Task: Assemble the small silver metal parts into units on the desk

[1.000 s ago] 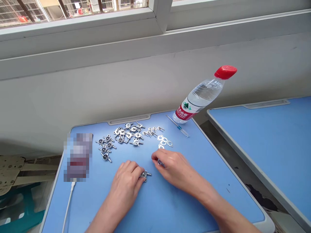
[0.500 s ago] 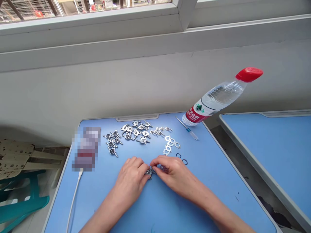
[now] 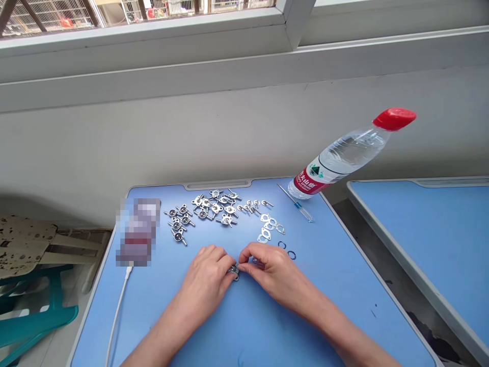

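Near the middle of the blue table, my left hand pinches a small metal fitting between thumb and fingers. My right hand is closed in a pinch at the fitting's right side; its fingertips hide whatever they grip. Under its curled fingers shows a bit of something clear and purplish. Beyond the hands lie several similar metal fittings with short stems. Small pins with round heads, flat oval metal plates and two black rubber rings lie to the right.
A screwdriver with a clear handle lies beside a red-capped water bottle at the back right. On the left, a blurred-out flat object has a white cable. A second blue table stands to the right, beyond a gap.
The right fingertips have drawn slightly away from the fitting, to the right. The left hand keeps its hold. The whole view has shifted a little.
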